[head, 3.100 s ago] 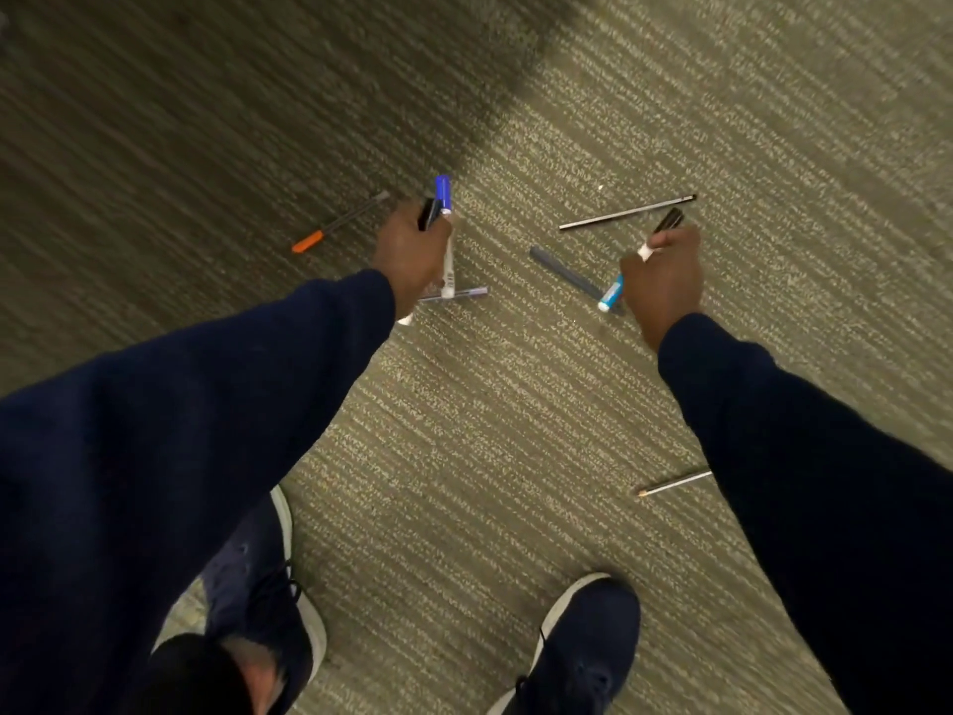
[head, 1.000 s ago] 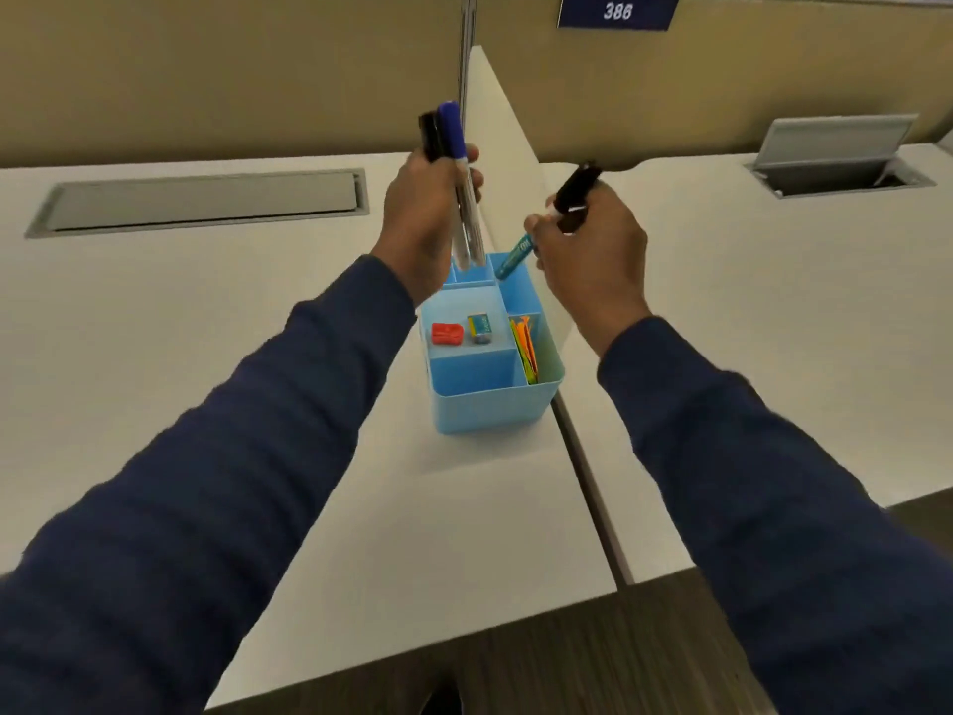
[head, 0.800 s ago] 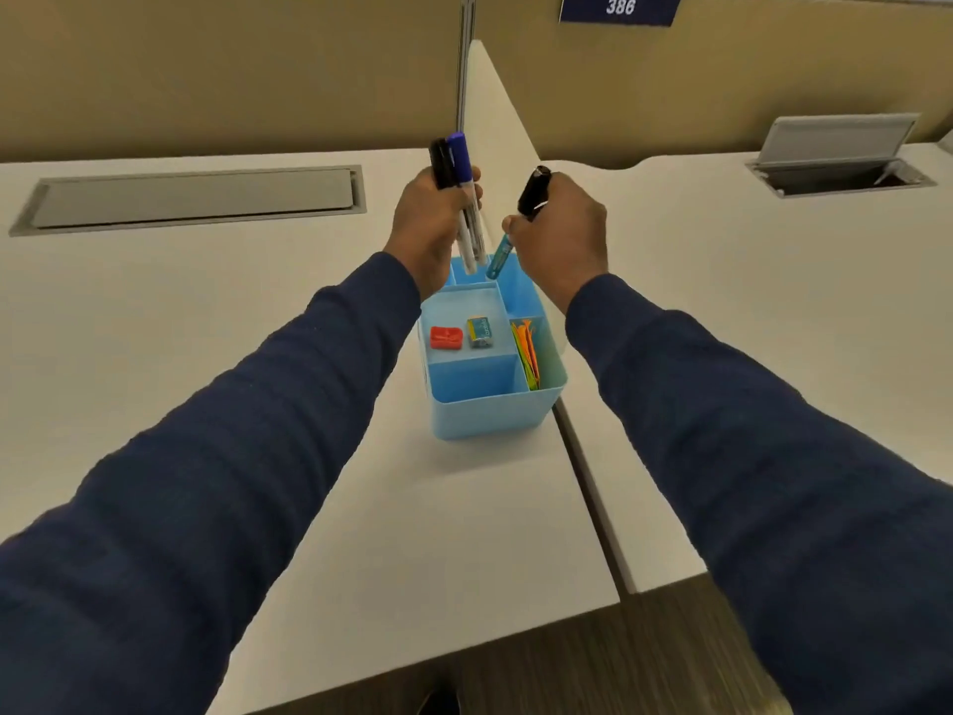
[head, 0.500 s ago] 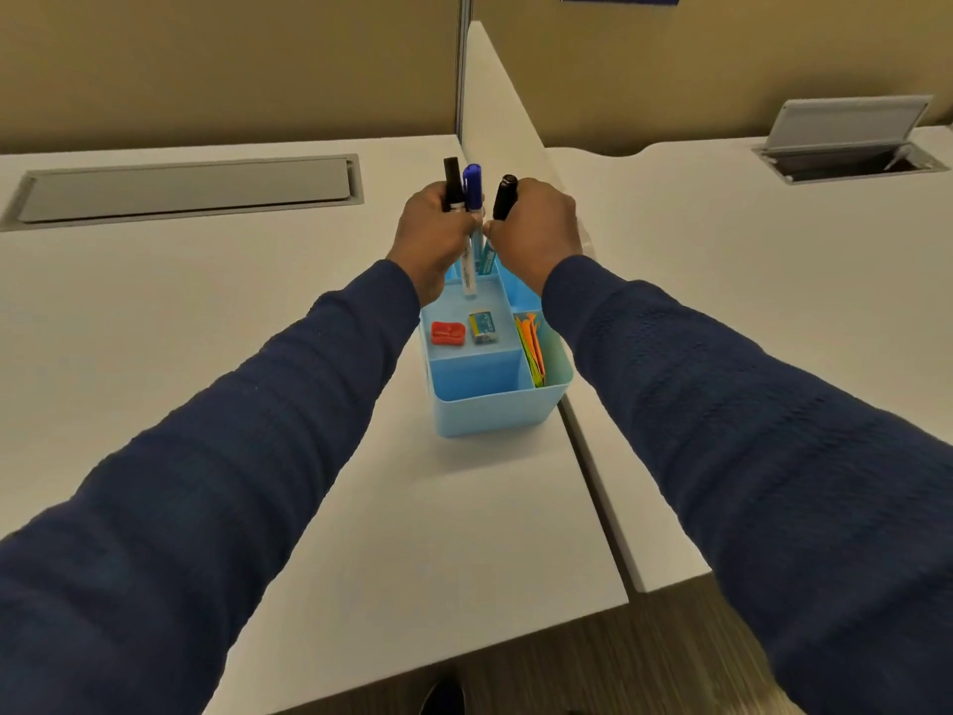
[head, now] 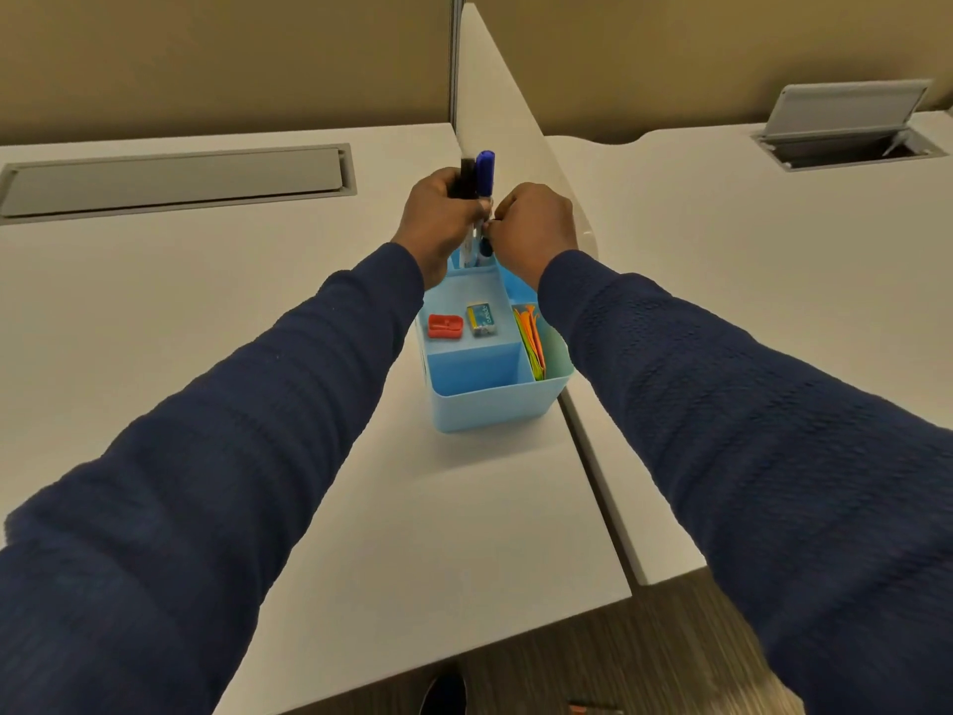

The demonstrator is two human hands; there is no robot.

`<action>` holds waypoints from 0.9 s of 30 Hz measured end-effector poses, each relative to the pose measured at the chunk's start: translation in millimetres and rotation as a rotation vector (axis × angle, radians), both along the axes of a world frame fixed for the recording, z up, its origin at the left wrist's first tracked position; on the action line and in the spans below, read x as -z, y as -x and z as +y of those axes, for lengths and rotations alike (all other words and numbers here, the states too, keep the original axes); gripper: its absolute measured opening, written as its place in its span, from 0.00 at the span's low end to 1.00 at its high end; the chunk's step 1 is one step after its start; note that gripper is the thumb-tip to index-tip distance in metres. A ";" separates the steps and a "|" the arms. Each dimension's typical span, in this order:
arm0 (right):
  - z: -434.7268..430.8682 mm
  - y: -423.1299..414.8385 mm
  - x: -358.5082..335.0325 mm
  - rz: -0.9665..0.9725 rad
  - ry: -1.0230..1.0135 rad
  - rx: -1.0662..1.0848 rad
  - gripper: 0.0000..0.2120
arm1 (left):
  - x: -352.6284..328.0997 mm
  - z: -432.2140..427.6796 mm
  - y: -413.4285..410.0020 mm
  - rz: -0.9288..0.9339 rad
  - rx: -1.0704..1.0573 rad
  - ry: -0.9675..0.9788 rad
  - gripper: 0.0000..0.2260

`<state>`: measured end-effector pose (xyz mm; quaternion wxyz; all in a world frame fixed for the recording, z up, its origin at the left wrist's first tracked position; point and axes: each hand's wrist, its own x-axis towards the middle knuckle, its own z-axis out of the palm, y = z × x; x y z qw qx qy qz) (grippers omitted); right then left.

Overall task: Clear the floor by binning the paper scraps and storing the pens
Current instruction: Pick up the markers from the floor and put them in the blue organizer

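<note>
My left hand grips two upright pens, one with a blue cap and one with a black cap. Their lower ends reach into the back compartment of a light blue desk organizer. My right hand is curled right beside them, fingertips against the pens. A black pen cap shows just under those fingertips inside the back compartment. Whether my right fingers still hold that pen is hidden.
The organizer stands on a white desk by the seam with a second desk, under a white divider panel. It holds a red sharpener, an eraser and orange and green strips. Carpet and my shoe show below.
I went from picking pens off the carpet to standing at the desk. Over the last second both hands came together above the organizer, and the right hand's pen sank into the back compartment.
</note>
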<state>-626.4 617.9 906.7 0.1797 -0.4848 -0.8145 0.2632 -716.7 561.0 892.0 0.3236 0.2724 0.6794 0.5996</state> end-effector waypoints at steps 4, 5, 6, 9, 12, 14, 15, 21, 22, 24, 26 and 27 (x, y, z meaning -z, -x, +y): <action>-0.9 -2.2 -1.0 -0.036 -0.018 -0.011 0.12 | 6.5 -5.3 0.2 0.011 0.004 -0.001 0.12; -2.4 -3.8 -1.7 -0.037 -0.026 -0.019 0.13 | 5.3 -6.7 0.2 0.008 0.001 -0.012 0.10; -5.0 -6.5 -3.1 -0.029 -0.040 -0.030 0.14 | 3.8 -8.3 -0.5 0.009 -0.001 -0.025 0.09; -18.8 -22.1 -8.8 0.059 -0.082 -0.049 0.16 | -4.3 -15.0 -7.7 0.081 -0.020 -0.056 0.10; -38.8 -50.1 -15.0 0.184 -0.087 -0.062 0.15 | -18.4 -24.8 -27.3 0.212 -0.083 -0.121 0.09; -53.8 -77.1 -16.2 0.244 -0.087 -0.066 0.15 | -29.6 -34.5 -53.0 0.286 -0.090 -0.176 0.07; -61.7 -93.4 -15.2 0.272 -0.091 -0.063 0.15 | -34.0 -40.2 -69.6 0.307 -0.073 -0.200 0.07; -116.0 -223.8 3.5 0.408 -0.095 0.032 0.14 | -34.9 -83.5 -197.5 0.292 0.148 -0.223 0.08; -125.4 -249.9 9.1 0.409 -0.083 0.053 0.14 | -30.4 -92.1 -221.8 0.282 0.179 -0.210 0.08; -144.9 -307.2 24.3 0.406 -0.056 0.110 0.15 | -16.0 -111.2 -274.2 0.280 0.254 -0.165 0.07; -167.0 -368.0 42.7 0.399 -0.030 0.183 0.15 | 4.8 -133.5 -328.7 0.303 0.337 -0.098 0.07; -179.4 -399.3 53.3 0.393 -0.026 0.217 0.15 | 17.8 -145.4 -356.0 0.310 0.373 -0.068 0.07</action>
